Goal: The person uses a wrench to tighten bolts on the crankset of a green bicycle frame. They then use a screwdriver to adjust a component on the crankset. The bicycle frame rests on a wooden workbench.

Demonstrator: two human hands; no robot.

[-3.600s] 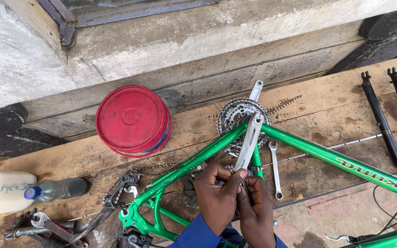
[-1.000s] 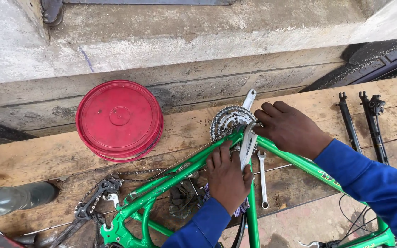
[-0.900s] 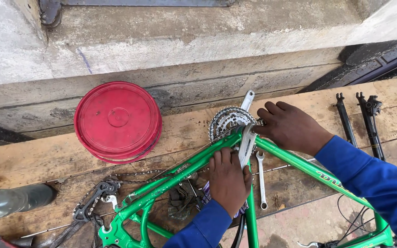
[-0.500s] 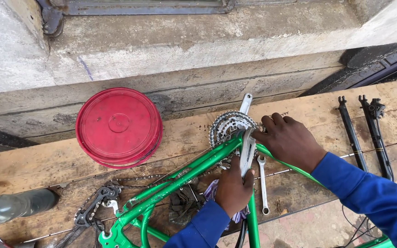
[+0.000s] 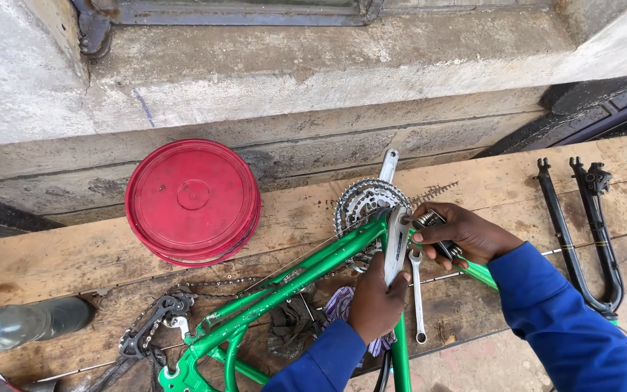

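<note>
A green bicycle frame (image 5: 295, 279) lies on a wooden bench (image 5: 74, 250), its toothed chainrings (image 5: 361, 202) near the middle. My left hand (image 5: 375, 297) grips the silver crank arm (image 5: 395, 243) from below. My right hand (image 5: 462, 234) is closed on a small dark ribbed part (image 5: 433, 221) right beside the frame's crank junction. A slim silver wrench (image 5: 418, 294) lies on the planks between my two hands. Both sleeves are blue.
A red round lid (image 5: 192, 199) rests at the bench's back left. A black fork (image 5: 582, 232) lies at the right. A derailleur with chain (image 5: 157, 330) and a plastic bottle (image 5: 27, 323) sit at the left. A concrete wall rises behind.
My right hand slid from the top of the chainrings down to the frame junction and closed on the dark part. My left hand moved up onto the crank arm.
</note>
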